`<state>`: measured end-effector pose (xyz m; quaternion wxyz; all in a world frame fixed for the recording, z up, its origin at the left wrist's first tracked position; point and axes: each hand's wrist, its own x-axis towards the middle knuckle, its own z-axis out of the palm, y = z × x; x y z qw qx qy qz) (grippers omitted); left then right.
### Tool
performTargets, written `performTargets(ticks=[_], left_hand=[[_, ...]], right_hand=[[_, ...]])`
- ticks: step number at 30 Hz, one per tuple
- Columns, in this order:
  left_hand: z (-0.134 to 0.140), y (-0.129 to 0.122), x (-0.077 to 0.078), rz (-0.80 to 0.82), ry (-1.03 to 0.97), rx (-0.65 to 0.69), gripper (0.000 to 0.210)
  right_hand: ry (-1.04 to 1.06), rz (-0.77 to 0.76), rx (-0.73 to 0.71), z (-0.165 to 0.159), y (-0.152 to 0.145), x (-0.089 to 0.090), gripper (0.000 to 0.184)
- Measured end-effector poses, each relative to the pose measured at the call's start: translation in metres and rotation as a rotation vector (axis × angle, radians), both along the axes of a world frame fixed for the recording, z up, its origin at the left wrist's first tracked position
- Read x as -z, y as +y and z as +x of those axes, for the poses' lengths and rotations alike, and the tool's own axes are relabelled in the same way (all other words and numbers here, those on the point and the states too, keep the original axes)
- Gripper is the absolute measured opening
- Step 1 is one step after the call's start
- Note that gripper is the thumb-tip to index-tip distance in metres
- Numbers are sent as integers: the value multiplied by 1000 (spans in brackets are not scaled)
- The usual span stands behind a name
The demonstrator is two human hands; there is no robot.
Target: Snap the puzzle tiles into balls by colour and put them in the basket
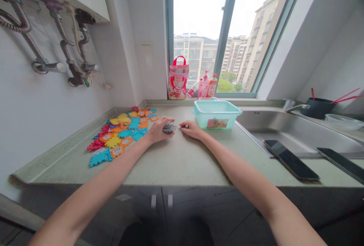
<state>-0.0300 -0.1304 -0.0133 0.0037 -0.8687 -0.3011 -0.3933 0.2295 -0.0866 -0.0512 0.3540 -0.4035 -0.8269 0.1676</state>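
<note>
My left hand [158, 129] is closed around a grey, knobbly clump [170, 127] whose exact kind I cannot make out. Thumb and fingers wrap it from the left, just above the counter. A short gap to the right, my right hand [191, 129] rests low with its fingers curled together; whatever they may pinch is too small to name. Left of my left hand spreads a pile of interlocking plastic puzzle tiles in blue [101, 157], yellow [113, 142], orange [117, 151] and red [95, 145]. Some tiles carry white printed labels.
A mint-green plastic basin [218, 115] stands right of my right hand. Beyond it is a steel sink [273, 126], with two dark phones [291, 158] lying at its front edge. A red-and-white bag [178, 82] and bottles [212, 85] line the window. Pipes [64, 48] hang at left.
</note>
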Motion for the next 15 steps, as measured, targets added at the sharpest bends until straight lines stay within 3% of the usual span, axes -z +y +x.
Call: performTargets(ticks=[3, 6, 11, 15], left_hand=[[12, 7, -20, 37, -43, 9, 57], [41, 22, -53, 42, -60, 61, 57], [127, 62, -108, 55, -54, 96, 59], [197, 93, -123, -114, 113, -3, 64]], right_hand=[[-2, 34, -2, -3, -1, -1, 26], [4, 46, 5, -4, 1, -2, 25], [5, 37, 20, -3, 5, -1, 24], [-20, 43, 10, -2, 8, -2, 22]])
